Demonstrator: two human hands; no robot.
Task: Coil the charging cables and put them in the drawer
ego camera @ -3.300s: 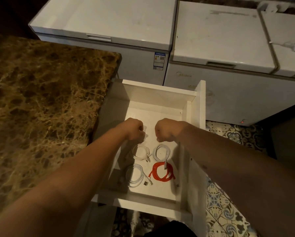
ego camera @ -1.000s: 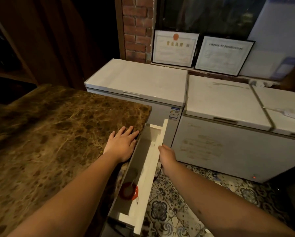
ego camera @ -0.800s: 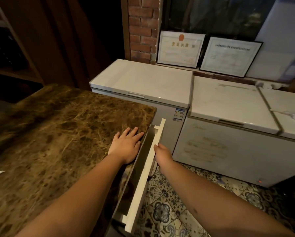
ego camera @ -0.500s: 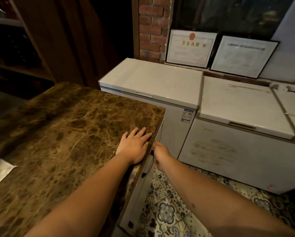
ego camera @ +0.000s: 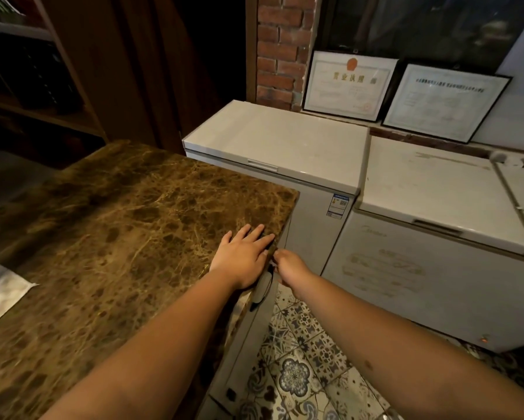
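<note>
Marble counter [ego camera: 118, 237] under flat left hand [ego camera: 242, 257] (right hand [ego camera: 291, 266] at drawer [ego camera: 254, 322] front).

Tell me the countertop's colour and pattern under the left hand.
Dark brown marble countertop with golden-tan veining; head view shows it best.

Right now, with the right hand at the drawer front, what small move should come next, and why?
Probably a last short push, then let go. The drawer front looks nearly flush under the marble counter, no cables show, and the right hand is at its upper edge. The left hand lies flat on the counter edge. Whether the drawer is fully seated cannot be told.
</note>
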